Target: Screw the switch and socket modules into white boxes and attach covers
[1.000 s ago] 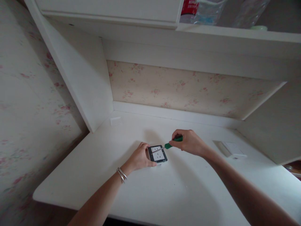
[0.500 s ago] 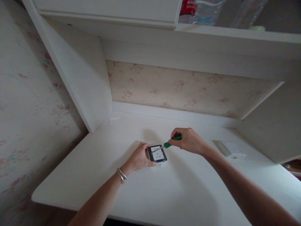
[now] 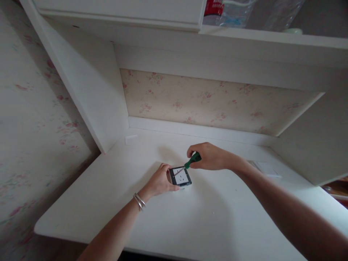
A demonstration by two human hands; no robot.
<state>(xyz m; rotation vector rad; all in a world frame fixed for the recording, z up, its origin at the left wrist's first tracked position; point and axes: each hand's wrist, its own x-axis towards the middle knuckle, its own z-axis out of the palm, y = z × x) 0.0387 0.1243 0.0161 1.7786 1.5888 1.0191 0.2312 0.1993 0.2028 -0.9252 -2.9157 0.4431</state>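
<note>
A small wall socket point(image 3: 181, 176), white face in a dark grey frame, lies flat on the white desk point(image 3: 206, 217). My left hand point(image 3: 160, 182), with thin bangles at the wrist, grips its left edge, fingers closed around it. My right hand point(image 3: 208, 156) is closed on a green-handled screwdriver point(image 3: 191, 160). The metal shaft slants down to the left, and its tip rests on the socket's face near the left side.
A white cover plate point(image 3: 268, 169) lies on the desk to the right, partly behind my right forearm. A small white piece point(image 3: 131, 139) sits at the back left by the cabinet's side panel. Overhead, a shelf holds plastic bottles point(image 3: 231, 12).
My right hand has moved left and a little up, tilting the screwdriver more steeply over the socket. My left hand stays on the socket. The view has shifted slightly.
</note>
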